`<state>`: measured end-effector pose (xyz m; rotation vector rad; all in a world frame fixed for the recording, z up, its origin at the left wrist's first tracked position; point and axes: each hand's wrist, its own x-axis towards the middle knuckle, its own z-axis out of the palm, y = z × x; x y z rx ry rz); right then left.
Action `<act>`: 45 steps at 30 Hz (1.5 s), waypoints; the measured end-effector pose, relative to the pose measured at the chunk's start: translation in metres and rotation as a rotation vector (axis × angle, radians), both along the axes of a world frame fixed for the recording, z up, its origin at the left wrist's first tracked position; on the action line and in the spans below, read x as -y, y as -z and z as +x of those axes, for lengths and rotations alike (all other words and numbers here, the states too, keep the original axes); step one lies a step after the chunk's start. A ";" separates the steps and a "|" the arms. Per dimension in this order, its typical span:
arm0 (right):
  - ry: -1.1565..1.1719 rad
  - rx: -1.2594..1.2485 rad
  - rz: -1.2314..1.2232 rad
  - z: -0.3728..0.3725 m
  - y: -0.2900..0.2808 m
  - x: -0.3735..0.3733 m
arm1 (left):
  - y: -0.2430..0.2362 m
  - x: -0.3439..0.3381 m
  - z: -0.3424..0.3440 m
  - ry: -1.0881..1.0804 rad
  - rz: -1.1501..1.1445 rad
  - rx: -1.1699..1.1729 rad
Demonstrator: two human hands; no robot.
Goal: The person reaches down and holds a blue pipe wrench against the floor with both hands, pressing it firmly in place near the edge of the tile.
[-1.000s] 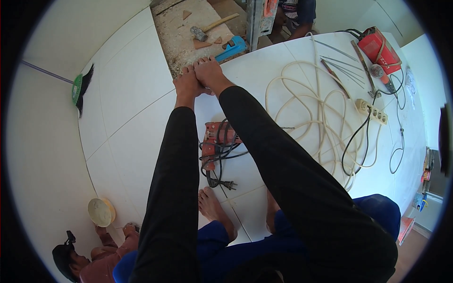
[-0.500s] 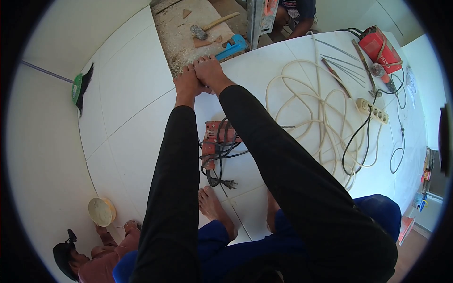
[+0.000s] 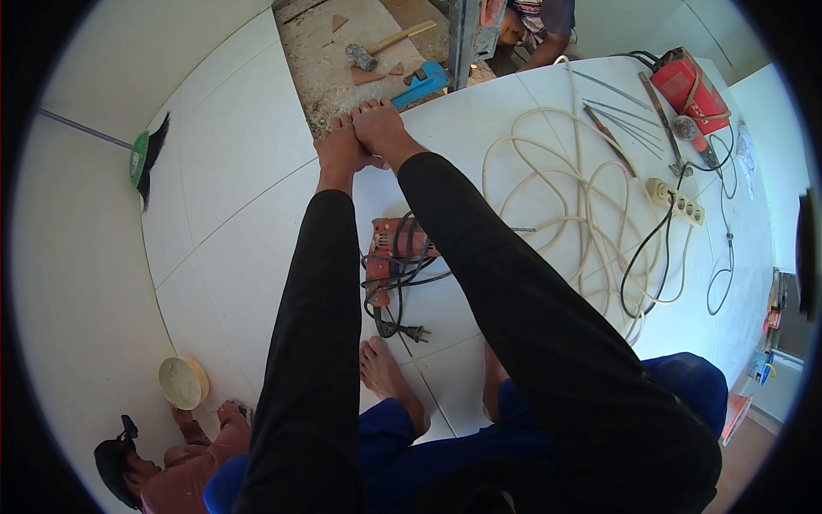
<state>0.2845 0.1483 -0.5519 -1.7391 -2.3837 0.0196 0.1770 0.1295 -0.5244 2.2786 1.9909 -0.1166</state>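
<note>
Side by side at the far edge of the white tiled floor [image 3: 240,223] are my left hand [image 3: 341,151] and my right hand [image 3: 379,128]. Both sets of fingers curl over the rim of a white tile, beside the exposed rubble; the undersides of the fingers are hidden. A blue pipe wrench [image 3: 425,82] lies just beyond my right hand. Between my forearms a red power drill [image 3: 392,237] rests on the tiles, its black cord looped around it and the plug near my foot. My right sleeve covers part of the drill.
A hammer [image 3: 361,57] lies on the rubble. Tangled cream cable [image 3: 582,188], metal rods [image 3: 625,124], a power strip [image 3: 681,204] and a red machine [image 3: 689,90] occupy the right side. One person [image 3: 548,34] is at the top, another [image 3: 197,463] lower left by a bowl [image 3: 182,383].
My hands keep their place on the tile edge. At the top, the other person has shifted slightly, and the lower-left person's hand has moved a little to the left.
</note>
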 end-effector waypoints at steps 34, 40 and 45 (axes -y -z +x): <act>-0.017 0.010 0.001 0.000 0.000 0.000 | -0.005 0.003 0.002 -0.010 0.002 0.029; -0.007 -0.009 0.014 0.001 0.001 -0.001 | -0.004 0.002 0.000 0.020 0.005 0.029; -0.013 -0.013 0.006 -0.001 -0.001 0.001 | -0.002 0.002 -0.003 0.022 0.017 0.037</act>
